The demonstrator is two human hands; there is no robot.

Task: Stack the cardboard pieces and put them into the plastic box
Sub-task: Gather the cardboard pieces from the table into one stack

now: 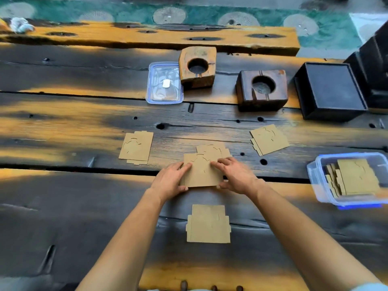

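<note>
Flat brown cardboard pieces lie on the dark wooden table. My left hand (171, 179) and my right hand (234, 174) grip the two sides of a small cardboard stack (202, 174) at the table's middle. Another piece (213, 150) pokes out from under its far edge. Loose pieces lie to the left (136, 147), to the right (269, 139) and nearer to me (208, 224). The clear plastic box (315, 177) with a blue rim stands at the right and holds several cardboard pieces (354, 177).
The box's clear lid (164, 82) lies at the back centre. Beside it stand a light wooden block with a round hole (197, 67), a dark wooden block with a hole (262, 90) and a black square box (330, 91). A raised plank (147, 36) runs along the back.
</note>
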